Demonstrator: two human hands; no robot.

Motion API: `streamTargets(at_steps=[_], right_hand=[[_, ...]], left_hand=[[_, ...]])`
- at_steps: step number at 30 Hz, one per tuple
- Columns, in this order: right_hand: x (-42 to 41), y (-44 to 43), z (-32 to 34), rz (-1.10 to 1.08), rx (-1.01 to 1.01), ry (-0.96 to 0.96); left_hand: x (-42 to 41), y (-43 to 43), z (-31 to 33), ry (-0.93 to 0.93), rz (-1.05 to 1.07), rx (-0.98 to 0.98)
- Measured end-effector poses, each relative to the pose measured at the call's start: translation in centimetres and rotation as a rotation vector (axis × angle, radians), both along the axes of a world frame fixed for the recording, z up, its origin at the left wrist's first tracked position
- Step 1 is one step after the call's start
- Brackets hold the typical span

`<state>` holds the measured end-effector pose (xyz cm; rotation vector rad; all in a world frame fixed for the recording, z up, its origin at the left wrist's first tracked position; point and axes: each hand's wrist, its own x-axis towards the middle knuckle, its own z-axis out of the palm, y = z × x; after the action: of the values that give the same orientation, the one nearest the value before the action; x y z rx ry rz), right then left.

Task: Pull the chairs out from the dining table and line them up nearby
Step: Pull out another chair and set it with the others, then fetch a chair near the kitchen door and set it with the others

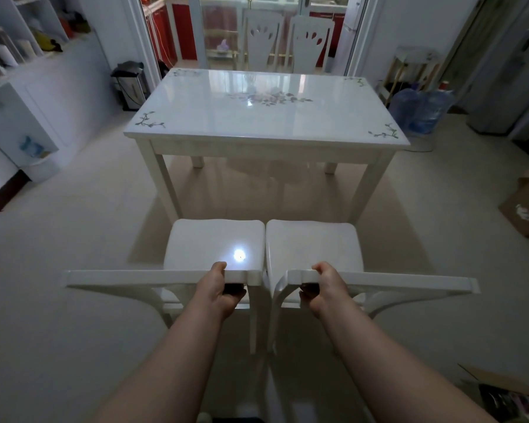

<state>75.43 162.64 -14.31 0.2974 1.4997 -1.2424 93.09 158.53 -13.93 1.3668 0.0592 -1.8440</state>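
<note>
The left hand (219, 290) gripped the top rail of the left chair (214, 242), and the right hand (326, 288) gripped the top rail of the right chair (312, 242). Both chairs stood side by side, almost touching, clear of the bench (266, 111). Beyond it stood two more chairs (287, 41). No writing could be read.

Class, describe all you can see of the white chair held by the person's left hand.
The glossy white chair on the left looks like painted wood, with a broad flat seat showing a bright light glare. It stands upright on the pale tiled floor, clear of the white floral dining table, its seat facing the table. The left hand grips its top rail. It sits close beside the matching right chair, nearly touching.
</note>
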Motion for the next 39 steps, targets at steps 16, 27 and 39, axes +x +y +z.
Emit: streamTargets(at_steps=[16, 27, 39], right_hand=[[-2.1, 2.0, -0.5, 0.395, 0.038, 0.154], [-7.5, 6.0, 5.6, 0.697, -0.032, 0.669], [-20.2, 10.7, 10.5, 0.391, -0.107, 1.093]], left_hand=[[-1.5, 3.0, 2.5, -0.068, -0.053, -0.037], [-7.6, 5.3, 6.2, -0.145, -0.221, -0.133], [-17.0, 6.4, 9.2, -0.556, -0.506, -0.599]])
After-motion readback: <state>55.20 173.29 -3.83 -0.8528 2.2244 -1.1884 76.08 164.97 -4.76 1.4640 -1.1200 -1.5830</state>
